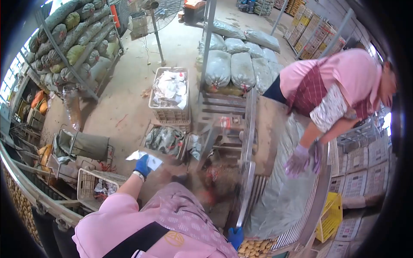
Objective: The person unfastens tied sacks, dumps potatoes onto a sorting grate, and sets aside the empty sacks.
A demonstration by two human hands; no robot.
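My left hand [144, 166], in a blue glove, is closed on a white piece of paper [154, 161] and stretched out over the floor, to the right of a beige crate. My right hand [235, 237], also blue-gloved, is low in the view by the lower end of a metal rail [247, 193]; its fingers are too hidden to read. Just right of it, small tan round items [257, 248] lie on the rollers beside a large grey-green sack [282, 189]. A co-worker's lilac-gloved hands [297, 161] are over that sack.
A co-worker [340, 86] leans in from the right. A crate of white scraps [170, 92] stands ahead, with a bin of grey bags [164, 140] nearer. Another crate [92, 185] is at lower left, a yellow crate [329, 217] at right. Filled sacks [241, 69] lie behind.
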